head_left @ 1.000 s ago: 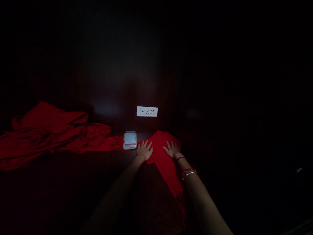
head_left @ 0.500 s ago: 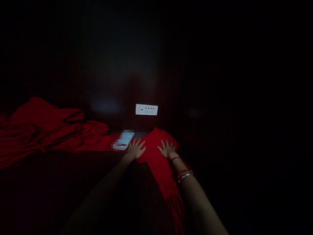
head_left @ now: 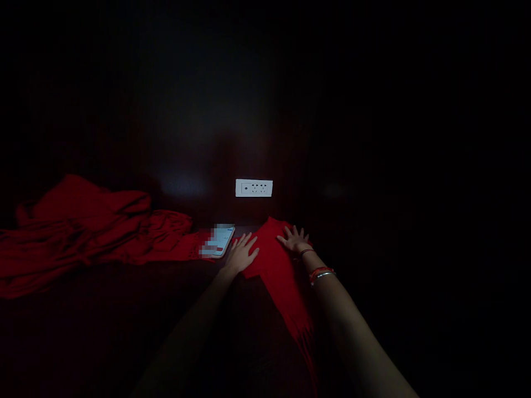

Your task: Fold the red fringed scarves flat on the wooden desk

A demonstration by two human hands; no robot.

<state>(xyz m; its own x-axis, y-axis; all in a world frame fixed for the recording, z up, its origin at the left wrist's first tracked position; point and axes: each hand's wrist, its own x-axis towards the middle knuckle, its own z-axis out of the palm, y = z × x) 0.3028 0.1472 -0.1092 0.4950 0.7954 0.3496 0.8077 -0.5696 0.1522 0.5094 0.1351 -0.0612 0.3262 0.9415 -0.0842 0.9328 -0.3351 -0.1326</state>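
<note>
A red fringed scarf point(head_left: 271, 260) lies spread on the dark surface, its tasselled end hanging toward me at the lower right. My left hand point(head_left: 242, 254) rests flat on the scarf's left side, fingers spread. On its right side lies my right hand point(head_left: 295, 241), palm down with the fingers apart; bracelets circle that wrist and forearm. Just left of my left hand is a lit phone point(head_left: 224, 241), its screen partly blurred out. Neither hand grips anything.
A heap of crumpled red cloth point(head_left: 103, 226) stretches across the left up to the phone. Behind the scarf, a white wall socket point(head_left: 254, 188) sits on a dark, glossy panel point(head_left: 186, 185). Much of the surroundings is too dark to make out.
My right hand has slid a little outward to the right over the scarf, widening the gap between my hands. The whole view has shifted slightly, with things now lower and further right.
</note>
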